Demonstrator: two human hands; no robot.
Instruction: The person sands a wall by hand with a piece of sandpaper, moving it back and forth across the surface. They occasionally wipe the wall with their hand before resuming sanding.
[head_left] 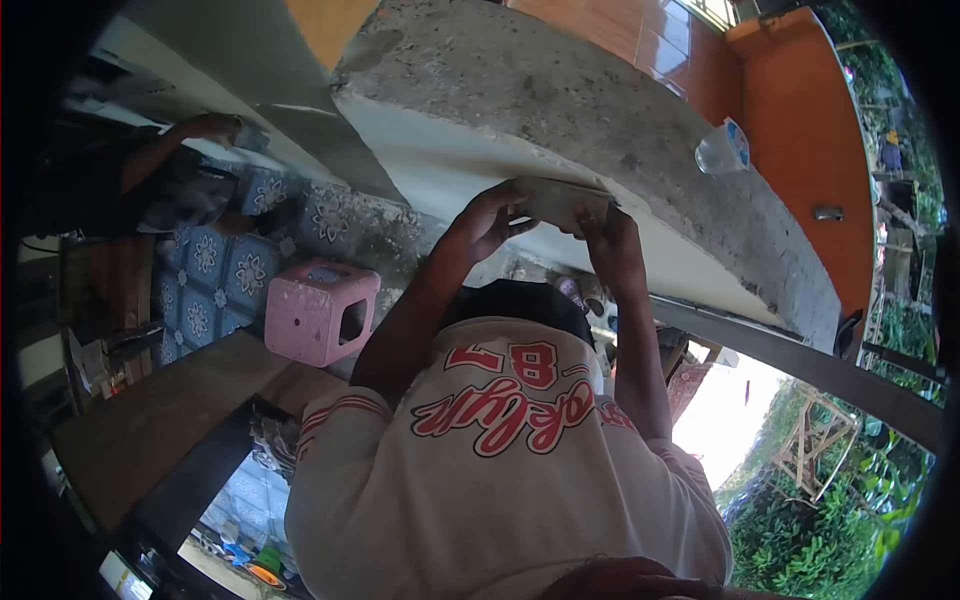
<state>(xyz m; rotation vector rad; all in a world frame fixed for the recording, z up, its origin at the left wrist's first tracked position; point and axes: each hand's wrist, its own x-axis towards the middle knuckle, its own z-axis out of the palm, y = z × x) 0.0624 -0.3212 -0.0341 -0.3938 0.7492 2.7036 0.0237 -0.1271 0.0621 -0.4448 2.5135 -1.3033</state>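
Note:
With both hands I hold a flat, grey-brown rectangular piece [562,204] against the pale wall face [455,165], just below the rough concrete ledge [520,80]. Its exact kind I cannot make out. My left hand [490,218] grips its left end, thumb and fingers bent around the edge. At the right end, my right hand [608,245] closes on it with the fingers near the upper edge. The hands partly cover the piece.
A clear plastic cup [722,148] lies tilted on the ledge. A pink stool [305,315] stands on the left, near blue patterned tiles [205,260]. Another person's hand [208,128] is at the far left. A brown board [170,420] lies lower left.

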